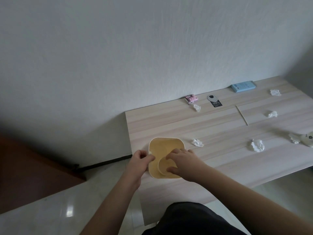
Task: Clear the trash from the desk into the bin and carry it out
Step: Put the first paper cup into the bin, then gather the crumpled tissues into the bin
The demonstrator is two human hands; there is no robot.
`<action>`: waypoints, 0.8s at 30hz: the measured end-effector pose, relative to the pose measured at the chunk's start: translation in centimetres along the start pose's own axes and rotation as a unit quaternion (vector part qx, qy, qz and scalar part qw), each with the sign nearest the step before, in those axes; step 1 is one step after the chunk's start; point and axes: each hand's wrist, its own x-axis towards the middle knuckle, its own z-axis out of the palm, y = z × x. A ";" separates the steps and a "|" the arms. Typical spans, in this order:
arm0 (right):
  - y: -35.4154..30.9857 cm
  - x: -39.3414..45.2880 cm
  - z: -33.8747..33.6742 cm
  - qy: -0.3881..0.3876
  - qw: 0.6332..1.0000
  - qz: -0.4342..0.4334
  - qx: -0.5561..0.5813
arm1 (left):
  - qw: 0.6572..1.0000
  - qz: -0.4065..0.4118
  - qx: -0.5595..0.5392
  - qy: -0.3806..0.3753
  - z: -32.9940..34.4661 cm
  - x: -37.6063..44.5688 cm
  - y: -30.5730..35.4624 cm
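A yellow square bin (162,143) with a white rim stands on the left end of the pale wooden desk (220,126). My left hand (140,160) pinches the bin's left rim. My right hand (183,162) reaches over the bin's opening with a round paper cup (165,167) in its fingers, inside the bin's mouth. Several crumpled white tissues lie on the desk: one (197,142) just right of the bin, one (257,145) further right, others (196,107) (272,114) (275,92) toward the back. A thin wooden stick (241,114) lies mid-desk.
A pink tissue packet (191,98), a round cable grommet (211,97) with a black label (216,103), and a blue flat box (243,86) sit by the wall. A white round object with crumpled paper (303,140) lies at the right edge. Dark brown furniture (30,167) stands left on the tiled floor.
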 end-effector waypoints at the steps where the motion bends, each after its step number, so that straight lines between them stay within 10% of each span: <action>1: -0.1 -0.1 -0.1 0.005 1.000 0.002 0.006 | 1.000 0.001 -0.001 -0.001 -0.1 0.1 0.0; 10: 6.0 -2.0 -4.2 0.114 0.981 0.085 0.135 | 0.999 -0.021 -0.036 0.004 0.5 0.9 -0.6; 24: 17.9 3.5 0.0 -0.005 0.987 0.129 0.095 | 0.988 0.000 -0.140 0.062 4.9 3.0 -0.4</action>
